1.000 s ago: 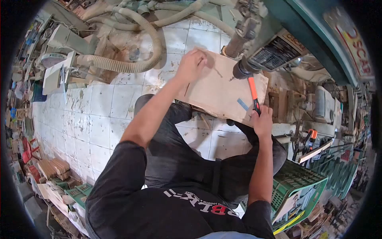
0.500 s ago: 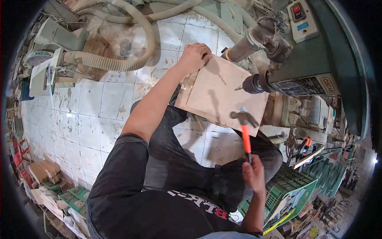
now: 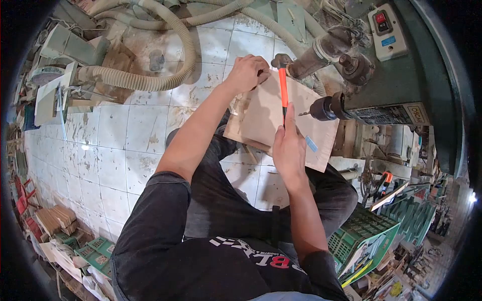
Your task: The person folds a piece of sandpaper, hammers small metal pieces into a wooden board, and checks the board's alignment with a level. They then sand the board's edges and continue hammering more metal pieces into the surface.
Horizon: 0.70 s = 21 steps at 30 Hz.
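Note:
In the head view a pale wooden board (image 3: pixel 261 113) lies across my lap, in front of the drill press. My left hand (image 3: pixel 247 72) is closed at the board's far left corner, its fingers curled over the edge; whether a small piece is pinched there is hidden. A hammer (image 3: pixel 283 88) with an orange and black handle is gripped in my right hand (image 3: pixel 290 145), above the board. Its dark head is by the board's far edge, just right of my left hand. On the board's near right part is a small blue sticker (image 3: pixel 311 144).
The drill press chuck with its bit (image 3: pixel 321 109) juts in close to the board's right side. A ribbed hose (image 3: pixel 145 78) curves over the tiled floor (image 3: pixel 110 150). A green crate (image 3: pixel 371 241) stands at lower right, and stacked wood pieces (image 3: pixel 56 218) lie at lower left.
My right hand has carried the hammer forward and left, from the board's near right edge to its far edge. The left hand stays at the corner, almost unmoved.

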### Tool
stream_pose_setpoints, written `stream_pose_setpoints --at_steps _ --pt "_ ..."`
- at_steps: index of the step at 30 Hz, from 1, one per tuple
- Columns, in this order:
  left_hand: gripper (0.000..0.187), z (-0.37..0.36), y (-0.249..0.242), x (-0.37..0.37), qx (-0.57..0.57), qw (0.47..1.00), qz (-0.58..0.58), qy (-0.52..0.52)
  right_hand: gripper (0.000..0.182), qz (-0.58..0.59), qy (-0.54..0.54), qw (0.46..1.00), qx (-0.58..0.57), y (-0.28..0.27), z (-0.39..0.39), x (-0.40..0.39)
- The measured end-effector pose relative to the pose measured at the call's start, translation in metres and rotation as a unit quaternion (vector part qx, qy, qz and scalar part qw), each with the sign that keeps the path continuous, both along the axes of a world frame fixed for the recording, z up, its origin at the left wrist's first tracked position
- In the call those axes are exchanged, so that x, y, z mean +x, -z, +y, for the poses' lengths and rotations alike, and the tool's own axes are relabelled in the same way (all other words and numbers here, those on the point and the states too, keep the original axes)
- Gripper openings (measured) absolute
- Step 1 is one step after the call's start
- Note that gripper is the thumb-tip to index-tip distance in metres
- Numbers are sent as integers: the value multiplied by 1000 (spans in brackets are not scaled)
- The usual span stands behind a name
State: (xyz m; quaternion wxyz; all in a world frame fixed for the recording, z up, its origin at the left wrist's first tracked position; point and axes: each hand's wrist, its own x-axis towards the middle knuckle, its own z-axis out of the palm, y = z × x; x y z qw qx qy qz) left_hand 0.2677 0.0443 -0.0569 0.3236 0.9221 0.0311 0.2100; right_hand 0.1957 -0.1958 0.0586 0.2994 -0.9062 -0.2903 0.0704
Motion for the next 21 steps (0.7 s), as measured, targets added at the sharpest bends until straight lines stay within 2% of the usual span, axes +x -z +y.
stream_pose_setpoints --at_steps 2,5,9,11,15,17,21 --pt "20 0 -1 0 -19 1000 -5 3 64 38 18 997 -61 -3 2 4" --pt "21 1 -6 0 -19 1000 22 11 68 82 28 993 -84 -9 2 8" --pt "23 0 -6 -3 2 1000 23 10 67 42 30 998 -36 -9 5 6" --pt "23 1 -7 -1 2 1000 24 10 66 99 24 988 -119 -16 9 8" --pt "23 1 -5 0 16 1000 10 -1 68 103 40 992 -62 -8 4 7" --pt "23 1 -4 -2 21 1000 7 -1 67 62 37 997 -17 -1 1 3" --pt "21 0 -6 0 4 1000 8 11 66 99 36 992 -76 -7 5 6"
